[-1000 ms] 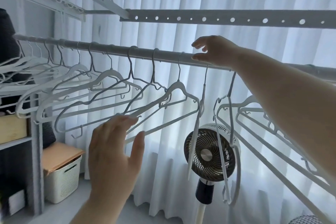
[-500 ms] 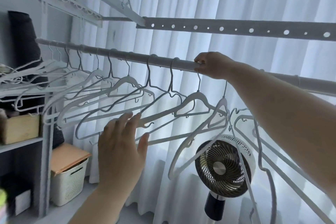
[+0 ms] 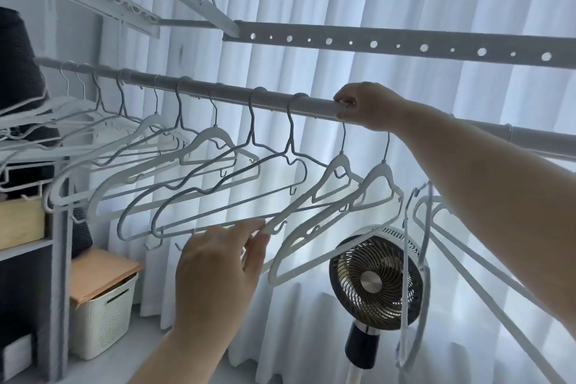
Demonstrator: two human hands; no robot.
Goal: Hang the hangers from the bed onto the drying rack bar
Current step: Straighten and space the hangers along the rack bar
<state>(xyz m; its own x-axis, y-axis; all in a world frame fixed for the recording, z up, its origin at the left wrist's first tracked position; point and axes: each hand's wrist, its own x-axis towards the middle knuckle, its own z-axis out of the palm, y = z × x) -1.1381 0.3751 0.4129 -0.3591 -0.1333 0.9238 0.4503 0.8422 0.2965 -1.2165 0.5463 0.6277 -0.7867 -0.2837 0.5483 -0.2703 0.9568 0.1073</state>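
As hook [image 3: 343, 134] is apparently seated, drying rack bar [image 3: 218, 92] is gripped by right hand [image 3: 371, 106], fingers curled round; hanger [image 3: 338, 165] steadied by left hand [image 3: 215, 265], fingers [image 3: 249, 226] straight, merely touching.

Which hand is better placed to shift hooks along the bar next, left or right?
Right. The right hand is on the drying rack bar, fingers curled over it directly above a hanger hook; the left hand is low, touching the hangers' bottom edges.

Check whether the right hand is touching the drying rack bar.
Touching. In the head view the right hand curls its fingers over the drying rack bar.
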